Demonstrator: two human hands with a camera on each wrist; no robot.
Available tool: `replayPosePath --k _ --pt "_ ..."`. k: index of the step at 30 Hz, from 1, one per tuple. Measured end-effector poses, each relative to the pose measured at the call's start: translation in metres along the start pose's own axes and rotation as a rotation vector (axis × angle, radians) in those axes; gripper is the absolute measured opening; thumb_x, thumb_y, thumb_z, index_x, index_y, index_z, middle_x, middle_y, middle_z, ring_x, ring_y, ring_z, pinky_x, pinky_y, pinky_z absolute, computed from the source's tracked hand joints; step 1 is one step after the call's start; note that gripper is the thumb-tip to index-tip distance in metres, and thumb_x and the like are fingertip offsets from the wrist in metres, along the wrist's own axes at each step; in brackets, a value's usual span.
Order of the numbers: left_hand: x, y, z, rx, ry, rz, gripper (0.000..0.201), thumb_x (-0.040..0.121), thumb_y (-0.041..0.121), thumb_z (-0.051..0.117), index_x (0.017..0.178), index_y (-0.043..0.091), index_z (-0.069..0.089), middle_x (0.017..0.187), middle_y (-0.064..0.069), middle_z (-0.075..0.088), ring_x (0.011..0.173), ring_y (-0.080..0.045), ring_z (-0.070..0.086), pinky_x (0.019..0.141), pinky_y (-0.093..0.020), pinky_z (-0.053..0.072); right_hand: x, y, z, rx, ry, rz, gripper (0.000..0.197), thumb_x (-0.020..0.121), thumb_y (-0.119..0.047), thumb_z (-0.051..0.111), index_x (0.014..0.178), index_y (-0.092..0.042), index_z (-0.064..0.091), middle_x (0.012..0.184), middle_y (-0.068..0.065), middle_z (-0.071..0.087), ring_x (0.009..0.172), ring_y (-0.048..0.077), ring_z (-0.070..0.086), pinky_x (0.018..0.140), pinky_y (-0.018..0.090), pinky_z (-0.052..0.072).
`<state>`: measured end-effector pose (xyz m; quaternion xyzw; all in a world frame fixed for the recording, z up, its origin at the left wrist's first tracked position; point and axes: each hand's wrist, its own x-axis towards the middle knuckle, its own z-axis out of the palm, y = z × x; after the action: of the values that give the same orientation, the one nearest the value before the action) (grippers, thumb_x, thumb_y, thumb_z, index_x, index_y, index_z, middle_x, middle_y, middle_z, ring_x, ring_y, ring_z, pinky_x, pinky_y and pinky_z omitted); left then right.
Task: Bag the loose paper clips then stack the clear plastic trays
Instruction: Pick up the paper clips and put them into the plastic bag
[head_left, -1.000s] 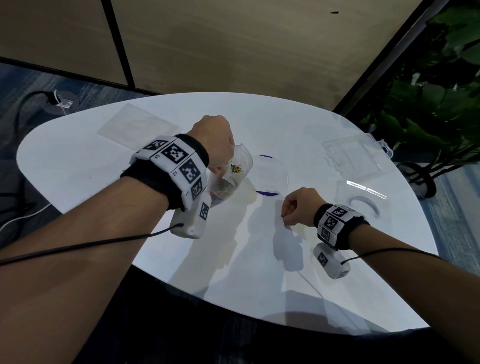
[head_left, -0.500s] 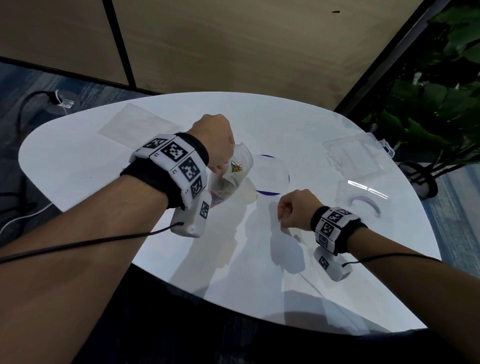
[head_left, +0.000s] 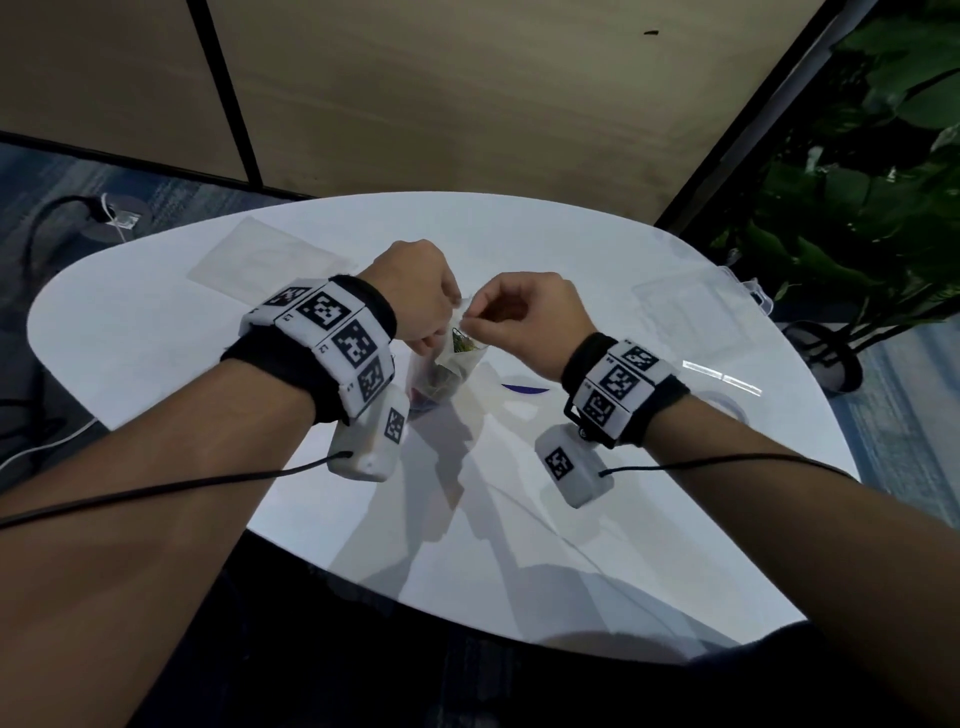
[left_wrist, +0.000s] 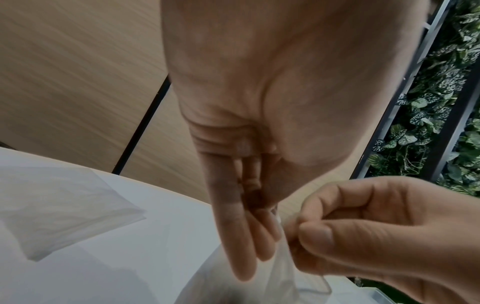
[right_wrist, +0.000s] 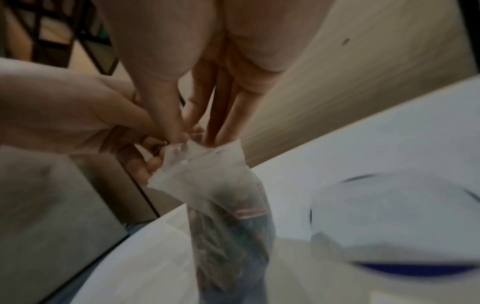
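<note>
A small clear plastic bag (head_left: 445, 370) holding coloured paper clips hangs upright just above the white table (head_left: 156, 353). My left hand (head_left: 434, 338) pinches the left side of the bag's mouth. My right hand (head_left: 470, 325) pinches the opposite edge with thumb and forefinger. In the right wrist view the bag (right_wrist: 228, 216) hangs below both hands' fingertips, its mouth partly open. In the left wrist view my right hand (left_wrist: 306, 236) pinches the plastic. A clear plastic tray (head_left: 685, 306) lies at the table's far right. No loose clip shows between the fingers.
A flat clear plastic piece (head_left: 260, 260) lies at the back left of the table. A round white dish with a blue rim (head_left: 524, 388) sits just right of the bag. A potted plant (head_left: 857, 208) stands beyond the right edge. Cables run along both forearms.
My right hand has lifted off the table and moved up and left to the bag's mouth. The bag now hangs more upright between both hands.
</note>
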<state>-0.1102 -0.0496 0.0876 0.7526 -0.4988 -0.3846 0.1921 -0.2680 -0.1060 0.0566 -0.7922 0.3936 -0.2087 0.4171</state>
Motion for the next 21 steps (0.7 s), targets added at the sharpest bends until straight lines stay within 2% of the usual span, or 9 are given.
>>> replayPosePath --k 3,5,7,10,13,15,16,19,21 --pt "-0.001 -0.002 -0.003 -0.012 0.005 0.007 0.029 0.094 -0.004 0.05 0.111 0.007 0.069 0.077 -0.014 0.073 0.073 -0.03 0.076 0.076 -0.041 0.065 -0.002 0.001 -0.002 -0.334 -0.175 -0.205 0.02 0.075 -0.033 0.078 0.092 -0.023 0.076 0.092 -0.009 0.074 0.086 0.009 0.068 0.087 0.027 0.054" --pt "0.0 -0.004 -0.005 -0.021 -0.001 0.012 0.028 0.096 -0.004 0.049 0.113 0.005 0.069 0.08 -0.014 0.072 0.07 -0.027 0.073 0.073 -0.038 0.065 -0.004 0.0 0.0 -0.599 -0.283 -0.342 0.021 0.08 -0.037 0.072 0.097 -0.024 0.075 0.093 -0.009 0.074 0.084 0.015 0.065 0.085 0.033 0.051" --pt "0.001 -0.005 -0.004 -0.027 -0.021 0.027 0.029 0.097 -0.001 0.048 0.118 0.005 0.068 0.083 -0.014 0.073 0.07 -0.026 0.072 0.074 -0.038 0.064 -0.006 0.001 0.003 -0.666 -0.294 -0.404 0.014 0.086 -0.032 0.066 0.093 -0.023 0.074 0.084 -0.007 0.074 0.074 0.016 0.062 0.084 0.039 0.05" --pt "0.001 -0.007 -0.004 -0.028 -0.02 0.055 0.034 0.1 0.005 0.047 0.131 0.01 0.062 0.086 -0.011 0.074 0.075 -0.022 0.074 0.073 -0.034 0.064 -0.008 -0.003 0.001 -0.55 -0.216 -0.306 0.015 0.089 -0.034 0.062 0.09 -0.024 0.074 0.075 -0.009 0.072 0.069 0.008 0.064 0.077 0.036 0.054" --pt "0.001 -0.013 -0.012 -0.06 -0.089 0.04 0.047 0.095 0.0 0.048 0.139 0.014 0.055 0.095 -0.011 0.076 0.089 -0.022 0.075 0.083 -0.037 0.063 -0.01 -0.009 -0.003 -0.414 -0.083 -0.212 0.021 0.09 -0.041 0.061 0.082 -0.025 0.072 0.064 -0.012 0.069 0.059 0.004 0.066 0.072 0.03 0.056" --pt "-0.003 -0.017 -0.017 -0.011 -0.164 0.06 0.044 0.09 0.0 0.056 0.13 0.015 0.064 0.096 -0.007 0.078 0.093 -0.022 0.075 0.089 -0.039 0.061 -0.012 -0.012 -0.004 -0.374 -0.018 -0.181 0.02 0.089 -0.039 0.063 0.078 -0.025 0.071 0.06 -0.011 0.068 0.054 0.004 0.065 0.07 0.027 0.056" --pt "-0.005 -0.019 -0.019 0.048 -0.186 0.081 0.037 0.088 0.003 0.061 0.12 0.017 0.07 0.093 -0.002 0.079 0.091 -0.019 0.075 0.087 -0.036 0.061 -0.012 -0.012 -0.003 -0.342 -0.001 -0.159 0.02 0.089 -0.038 0.065 0.076 -0.024 0.071 0.059 -0.01 0.068 0.051 0.004 0.065 0.068 0.026 0.055" --pt "-0.01 -0.023 -0.015 0.196 -0.127 0.162 0.011 0.088 0.017 0.071 0.097 0.02 0.078 0.08 0.01 0.076 0.068 -0.007 0.068 0.063 -0.018 0.051 -0.014 -0.009 0.001 -0.249 -0.01 -0.083 0.023 0.088 -0.038 0.069 0.073 -0.021 0.07 0.056 -0.007 0.069 0.044 0.006 0.064 0.063 0.023 0.055" --pt "-0.009 -0.027 -0.012 0.242 -0.06 0.229 0.011 0.091 0.025 0.071 0.092 0.018 0.08 0.078 0.009 0.075 0.06 -0.001 0.062 0.061 -0.016 0.047 -0.016 -0.005 0.007 -0.227 -0.04 -0.054 0.019 0.085 -0.037 0.071 0.077 -0.02 0.068 0.055 -0.005 0.07 0.047 0.008 0.066 0.064 0.023 0.055"
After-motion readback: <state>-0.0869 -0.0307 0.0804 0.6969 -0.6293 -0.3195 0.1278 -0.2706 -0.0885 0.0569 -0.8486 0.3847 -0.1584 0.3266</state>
